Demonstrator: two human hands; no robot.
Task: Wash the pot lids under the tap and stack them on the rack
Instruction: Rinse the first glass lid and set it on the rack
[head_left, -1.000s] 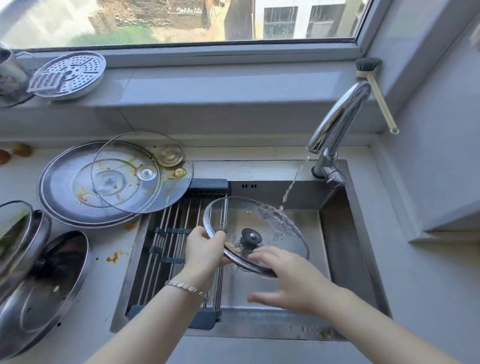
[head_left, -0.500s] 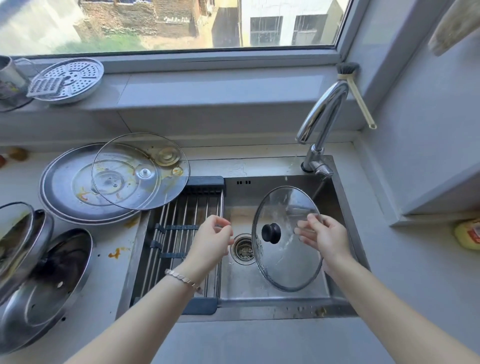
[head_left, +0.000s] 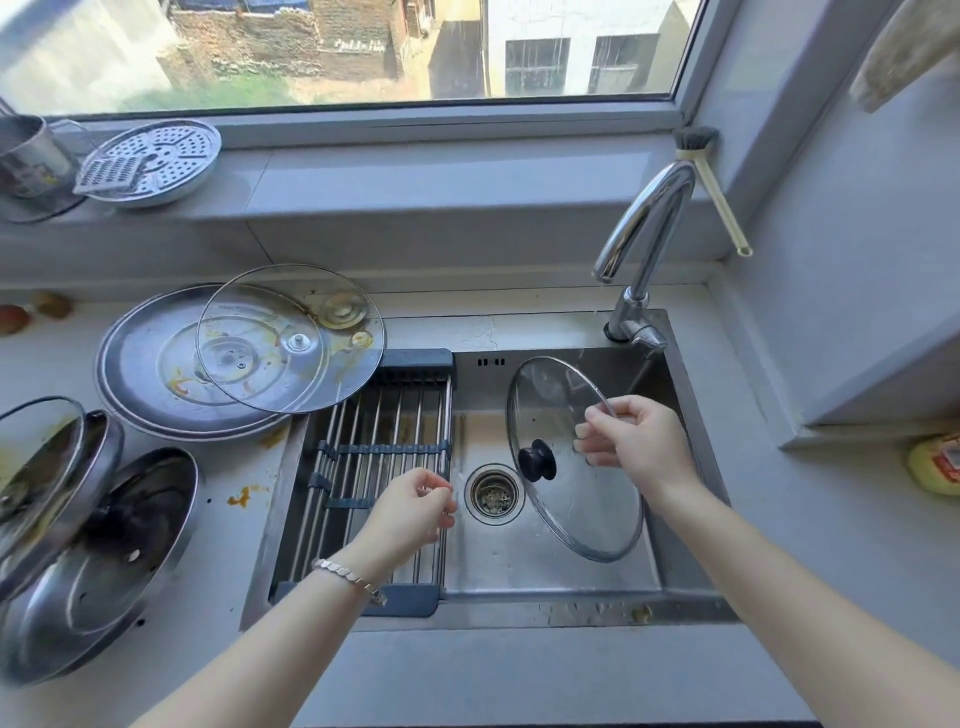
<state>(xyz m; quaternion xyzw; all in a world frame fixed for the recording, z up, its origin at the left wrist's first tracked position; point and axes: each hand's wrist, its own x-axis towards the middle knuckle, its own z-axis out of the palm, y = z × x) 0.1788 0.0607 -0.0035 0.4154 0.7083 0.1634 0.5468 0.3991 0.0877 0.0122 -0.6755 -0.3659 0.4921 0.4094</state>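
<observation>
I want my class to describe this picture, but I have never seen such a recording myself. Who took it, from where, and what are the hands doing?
There is no machine here. One camera, worn on a person's head, looks down at their two bare hands over a steel kitchen sink. The right hand pinches the rim of a glass lid with a black knob and holds it tilted on edge above the basin, near the tap. The left hand holds nothing and hovers at the edge of the drying rack that spans the sink's left part. On the counter to the left lie dirty lids: a stained glass lid on top of a large steel lid, and more steel lids nearer the person.
</observation>
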